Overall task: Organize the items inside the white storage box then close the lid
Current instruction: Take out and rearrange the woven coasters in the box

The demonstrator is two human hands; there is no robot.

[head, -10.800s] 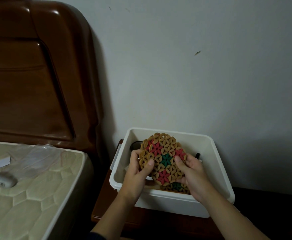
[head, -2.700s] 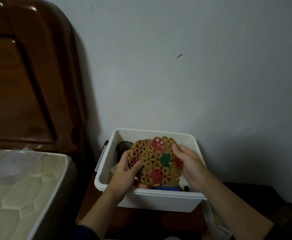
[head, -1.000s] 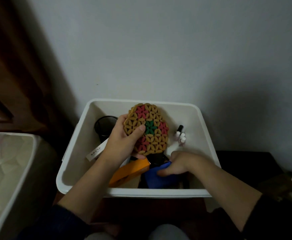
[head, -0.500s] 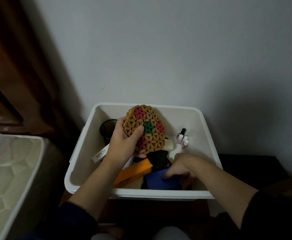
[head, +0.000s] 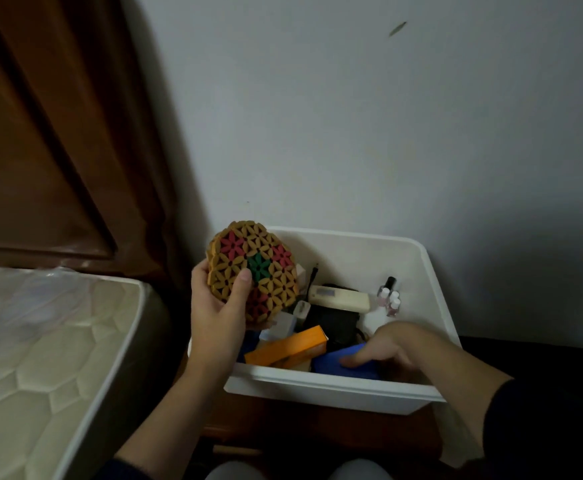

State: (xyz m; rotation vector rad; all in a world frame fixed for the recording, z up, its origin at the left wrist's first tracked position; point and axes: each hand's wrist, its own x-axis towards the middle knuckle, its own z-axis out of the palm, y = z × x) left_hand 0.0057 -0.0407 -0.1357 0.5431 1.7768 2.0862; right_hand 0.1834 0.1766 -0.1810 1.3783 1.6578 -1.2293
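left hand (head: pixel 218 315) grip clamped on upright trivet (head: pixel 252 270) | right hand (head: pixel 392 348) fingers loose, touching blue item (head: pixel 347 365) in box (head: pixel 435 292)

Dim, murky wide-angle view, deep shadow at right, slight blur.

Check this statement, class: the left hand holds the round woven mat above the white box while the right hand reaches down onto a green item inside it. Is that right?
Not quite. The item under the right hand is blue, not green, as the head view shows. The rest stands: the left hand holds the round woven mat above the white box, and the right hand reaches down inside it.
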